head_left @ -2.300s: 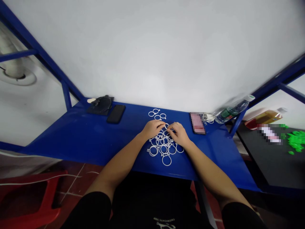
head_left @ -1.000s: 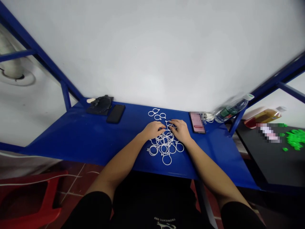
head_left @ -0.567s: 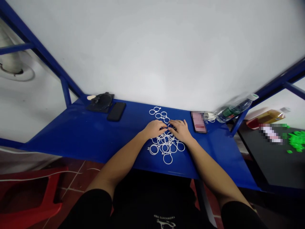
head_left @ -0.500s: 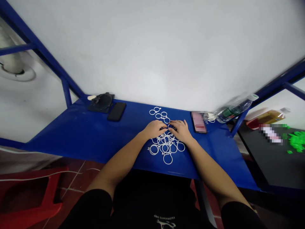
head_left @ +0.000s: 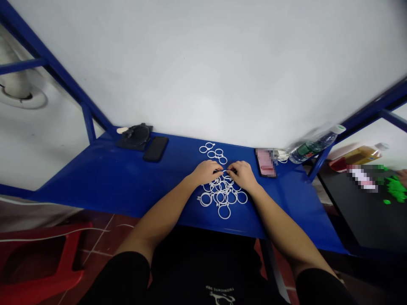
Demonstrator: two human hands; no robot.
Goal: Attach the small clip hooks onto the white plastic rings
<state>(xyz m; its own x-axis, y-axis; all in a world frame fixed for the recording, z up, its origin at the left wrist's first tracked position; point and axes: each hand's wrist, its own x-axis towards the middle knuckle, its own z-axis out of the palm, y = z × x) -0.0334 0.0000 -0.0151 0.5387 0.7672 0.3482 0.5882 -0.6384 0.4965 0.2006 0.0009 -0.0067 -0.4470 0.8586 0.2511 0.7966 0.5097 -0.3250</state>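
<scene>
My left hand (head_left: 207,173) and my right hand (head_left: 243,173) face each other over a pile of white plastic rings (head_left: 224,211) with small tabs. Between my bent fingertips a white ring (head_left: 225,171) shows in part, pinched from both sides. My fingers hide the rest of it. Beyond my hands lie several more rings (head_left: 211,155), some touching in linked-looking groups; I cannot tell whether they are joined.
The blue table (head_left: 121,182) meets a white wall. A black phone (head_left: 155,148) and a dark cloth-like item (head_left: 136,136) lie left. At right are a lit phone (head_left: 266,163), a white cable (head_left: 282,156) and a bottle (head_left: 313,146). Another person's hand touches green pieces (head_left: 394,189).
My right hand's outstretched fingers have curled in toward the ring and shifted slightly right. My left hand stays almost still. Another person's hand has appeared at the far right by the green pieces.
</scene>
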